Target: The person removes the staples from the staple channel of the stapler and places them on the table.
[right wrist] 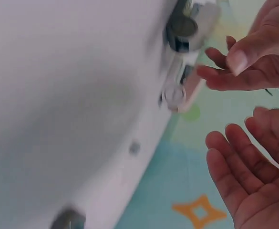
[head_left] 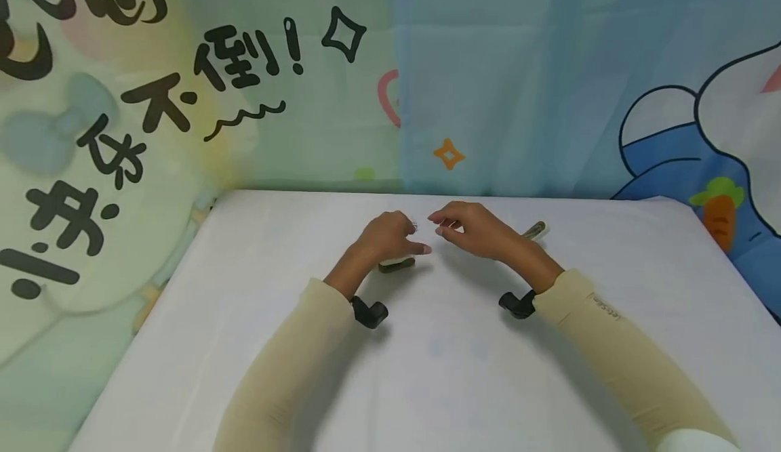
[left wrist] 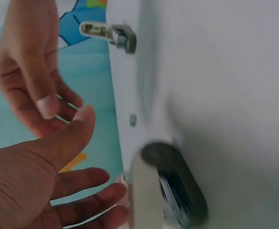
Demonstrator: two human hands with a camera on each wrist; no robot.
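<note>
In the head view my left hand [head_left: 390,235] and right hand [head_left: 472,230] hover over the table with their fingertips facing each other, a small gap between them. The left thumb stands apart from the fingers. My right fingers are slightly bent, and nothing shows in either hand. Below the left hand lies a cream and dark green stapler-like object [left wrist: 182,191] with metal inside, partly hidden in the head view. A slim object with a greenish-grey end [head_left: 535,230] lies beyond the right wrist. Between them on the table is a tiny grey piece [left wrist: 133,119].
A pinkish-white object with a round end [right wrist: 175,95] lies near the table's far edge, behind the left hand. White cloth covers the table [head_left: 427,371]. A printed curtain [head_left: 518,99] hangs behind it. Each wrist carries a black camera mount [head_left: 369,313].
</note>
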